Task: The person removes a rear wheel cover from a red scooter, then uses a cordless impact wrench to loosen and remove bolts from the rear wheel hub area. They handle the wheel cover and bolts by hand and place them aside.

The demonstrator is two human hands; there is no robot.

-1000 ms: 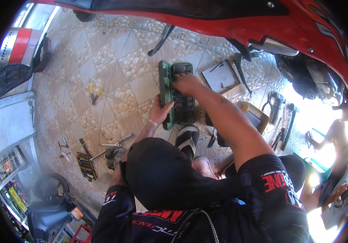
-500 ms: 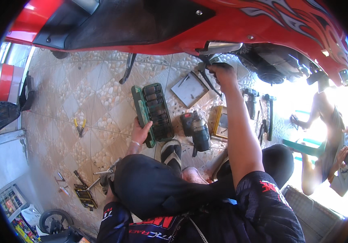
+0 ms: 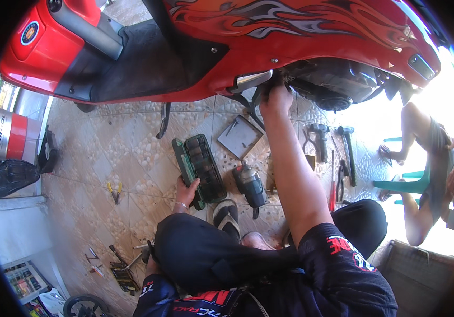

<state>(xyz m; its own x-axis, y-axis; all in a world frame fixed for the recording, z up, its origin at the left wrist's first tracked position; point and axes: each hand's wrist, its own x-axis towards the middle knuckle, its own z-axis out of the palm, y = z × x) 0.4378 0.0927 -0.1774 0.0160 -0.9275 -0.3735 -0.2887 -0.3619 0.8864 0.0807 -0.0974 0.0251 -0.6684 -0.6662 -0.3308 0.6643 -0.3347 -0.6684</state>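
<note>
The left hand (image 3: 186, 190) is way nearer, gripping the open green socket case (image 3: 204, 168) at its 1 o'clock, long axis roughly 11-to-5, while the right hand (image 3: 277, 98), case toward its 7:30, reaches under the red scooter (image 3: 253, 47), grip hidden so can't tell.

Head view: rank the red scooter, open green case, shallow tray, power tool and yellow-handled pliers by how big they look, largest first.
1. Red scooter
2. Open green case
3. Shallow tray and power tool: too alike to rank
4. Yellow-handled pliers
</note>
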